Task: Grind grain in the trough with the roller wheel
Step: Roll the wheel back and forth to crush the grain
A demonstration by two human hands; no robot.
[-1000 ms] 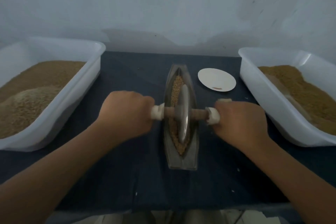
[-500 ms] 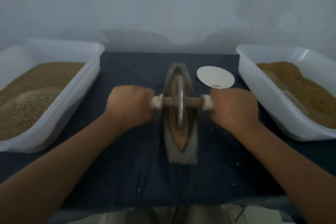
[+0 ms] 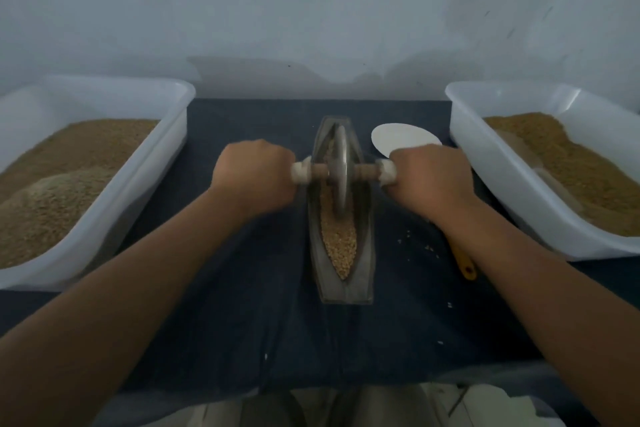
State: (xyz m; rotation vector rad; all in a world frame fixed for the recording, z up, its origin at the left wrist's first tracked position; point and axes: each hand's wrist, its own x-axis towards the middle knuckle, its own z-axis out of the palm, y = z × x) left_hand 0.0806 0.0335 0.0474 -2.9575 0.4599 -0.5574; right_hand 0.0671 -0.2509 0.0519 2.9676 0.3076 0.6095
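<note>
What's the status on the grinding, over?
Left hand and right hand grip the roller wheel handles. Wheel at trough far end, grain inside. Nothing blocking.

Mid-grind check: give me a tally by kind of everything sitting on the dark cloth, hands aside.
White tubs: 2
Trough: 1
Roller wheel: 1
White plate: 1
Yellow-handled tool, partly hidden: 1
Total: 6

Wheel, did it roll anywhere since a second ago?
Yes. The wheel has rolled away from the person, toward the far end of the trough, which stays put. The grain at the near end is now uncovered.
</note>
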